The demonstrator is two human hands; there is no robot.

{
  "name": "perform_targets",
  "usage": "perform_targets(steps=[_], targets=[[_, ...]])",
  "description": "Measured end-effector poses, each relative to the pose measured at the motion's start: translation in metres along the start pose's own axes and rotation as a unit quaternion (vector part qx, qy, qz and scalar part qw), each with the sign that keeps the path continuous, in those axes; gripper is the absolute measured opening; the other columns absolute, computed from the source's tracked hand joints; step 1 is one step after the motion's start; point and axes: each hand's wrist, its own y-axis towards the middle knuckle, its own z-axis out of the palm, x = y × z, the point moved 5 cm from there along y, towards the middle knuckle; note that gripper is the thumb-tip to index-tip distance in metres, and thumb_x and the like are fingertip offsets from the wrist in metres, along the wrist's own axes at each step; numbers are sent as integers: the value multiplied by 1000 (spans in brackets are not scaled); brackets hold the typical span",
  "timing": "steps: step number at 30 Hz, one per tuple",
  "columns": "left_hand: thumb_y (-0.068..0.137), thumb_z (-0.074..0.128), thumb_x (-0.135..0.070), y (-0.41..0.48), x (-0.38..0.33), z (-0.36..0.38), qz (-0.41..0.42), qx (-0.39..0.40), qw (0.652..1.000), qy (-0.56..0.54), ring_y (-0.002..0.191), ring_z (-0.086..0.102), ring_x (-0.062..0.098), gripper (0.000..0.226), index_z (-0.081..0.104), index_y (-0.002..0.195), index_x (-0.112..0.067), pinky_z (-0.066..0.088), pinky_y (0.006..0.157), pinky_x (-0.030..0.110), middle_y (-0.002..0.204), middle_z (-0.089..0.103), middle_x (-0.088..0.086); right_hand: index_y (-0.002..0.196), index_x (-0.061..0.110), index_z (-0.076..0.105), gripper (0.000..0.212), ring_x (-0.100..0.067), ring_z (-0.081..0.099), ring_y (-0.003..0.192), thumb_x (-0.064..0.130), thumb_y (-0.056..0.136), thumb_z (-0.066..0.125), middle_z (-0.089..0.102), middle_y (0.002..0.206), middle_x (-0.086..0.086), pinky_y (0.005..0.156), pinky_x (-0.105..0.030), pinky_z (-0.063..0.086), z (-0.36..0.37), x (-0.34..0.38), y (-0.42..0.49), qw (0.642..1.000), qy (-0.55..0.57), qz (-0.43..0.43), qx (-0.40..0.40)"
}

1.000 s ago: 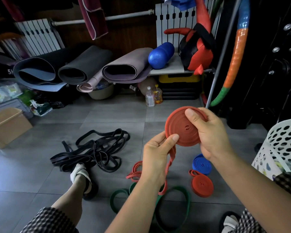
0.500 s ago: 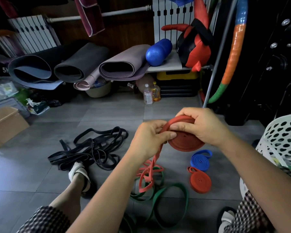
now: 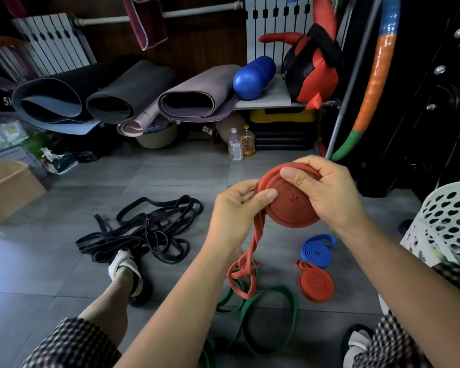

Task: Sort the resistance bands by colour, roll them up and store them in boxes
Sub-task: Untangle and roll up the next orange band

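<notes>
Hands roll a red resistance band [image 3: 290, 208] in mid-air above the grey tiled floor [image 3: 170, 181]. The right hand [image 3: 329, 192] has fingers and thumb curled around the coil's rim, and the left hand [image 3: 234, 216] pinches its near edge. Soft, light and springy, the rubber would likely unwind if released, so gripping across the rim looks wise. The coil's flat face points at the camera. Its loose tail [image 3: 250, 261] hangs lengthwise straight down towards the green bands [image 3: 266, 306].
</notes>
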Motion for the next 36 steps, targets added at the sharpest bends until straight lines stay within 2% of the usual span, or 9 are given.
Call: perform_targets(steps=[8, 13, 20, 22, 25, 28, 31, 34, 36], targets=[[81, 65, -5, 7, -23, -2, 39, 10, 996, 77, 70, 64, 13, 15, 67, 82, -20, 55, 76, 28, 68, 71, -6, 79, 20, 63, 4, 1, 61, 64, 21, 83, 61, 67, 65, 14, 62, -15, 49, -6, 5, 1, 983, 149, 24, -101], [82, 66, -5, 13, -43, -3, 71, 77, 976, 193, 70, 65, 11, 17, 68, 82, -22, 55, 72, 24, 73, 70, -1, 96, 32, 57, 26, 4, 57, 81, 31, 73, 69, 61, 87, 11, 75, -11, 46, -10, 15, 11, 996, -10, -6, 90], [80, 67, -21, 8, -7, -14, -21, 127, 988, 91, 93, 68, 16, 24, 66, 103, -14, 53, 87, 27, 95, 73, 3, 76, 27, 64, 9, 4, 61, 66, 32, 68, 64, 66, 67, 20, 63, -10, 46, -4, 15, 5, 992, -19, 4, 123], [88, 58, -26, 10, 23, -41, -45, 77, 988, 124, 100, 65, 16, 27, 63, 111, -13, 51, 90, 28, 106, 69, 3, 75, 23, 64, 10, 4, 61, 62, 29, 68, 64, 66, 64, 17, 60, -10, 47, -6, 16, 5, 993, 12, 21, 119], [93, 51, -11, -1, 90, -96, -174, -118, 953, 218, 75, 58, 19, 15, 63, 84, -12, 47, 67, 23, 80, 62, 2, 71, 24, 66, 6, 2, 61, 59, 28, 67, 64, 66, 60, 14, 57, -11, 47, -9, 20, 5, 993, 44, 24, 107], [94, 44, -2, -31, 154, -97, -321, -61, 931, 165, 57, 43, 14, 28, 54, 71, -14, 36, 48, 18, 67, 48, 4, 72, 20, 64, 9, 2, 59, 57, 28, 68, 63, 65, 58, 14, 56, -11, 47, -8, 23, 6, 993, 58, 31, 96], [87, 58, 0, -43, 182, -79, -317, -38, 937, 143, 57, 45, 11, 14, 55, 87, -14, 38, 47, 18, 74, 53, 5, 73, 18, 63, 11, 2, 58, 56, 27, 67, 62, 64, 57, 13, 56, -12, 47, -4, 26, 5, 993, 62, 36, 96], [88, 56, -1, -37, 186, -74, -288, -154, 941, 84, 54, 51, 11, 16, 53, 100, -11, 39, 47, 23, 78, 61, 5, 65, 24, 68, 6, 3, 58, 56, 26, 67, 63, 64, 57, 12, 56, -11, 46, -2, 29, 4, 991, 77, 34, 103], [90, 47, 0, -31, 183, -79, -302, -225, 927, 5, 51, 49, 12, 13, 56, 88, -9, 36, 49, 24, 67, 57, 6, 62, 28, 70, 9, 2, 58, 55, 26, 67, 63, 64, 57, 12, 55, -10, 45, -4, 31, 3, 990, 81, 34, 107]])
